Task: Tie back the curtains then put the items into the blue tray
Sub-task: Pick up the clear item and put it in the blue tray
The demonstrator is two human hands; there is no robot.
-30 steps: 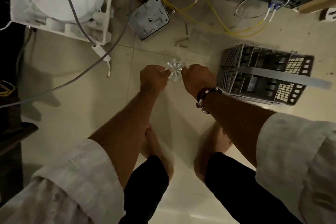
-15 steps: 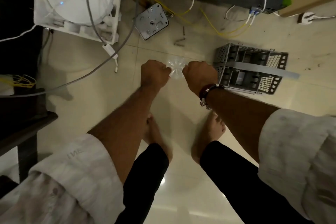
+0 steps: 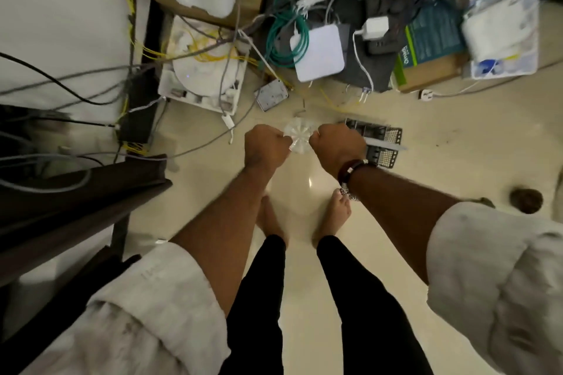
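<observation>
I look straight down at the floor. My left hand (image 3: 266, 148) and my right hand (image 3: 336, 146) are both curled into fists and pinch a small clear round ribbed object (image 3: 298, 134) from either side, at about waist height above the pale tiled floor (image 3: 457, 179). What the clear object is cannot be told. My bare feet stand below it. A pale bluish tray (image 3: 527, 49) with white items in it lies on the floor at the far right. No curtain can be made out.
A grey slotted plastic basket (image 3: 387, 143) lies on the floor just right of my right hand. Ahead are tangled cables (image 3: 283, 39), a white router box (image 3: 320, 52), chargers and cardboard. A dark furniture edge (image 3: 76, 192) is at the left, and a brown round thing (image 3: 526, 200) at the right.
The view has pulled back and tilted forward, showing more cables and boxes ahead. Both hands keep their hold on the clear object, about the same distance apart.
</observation>
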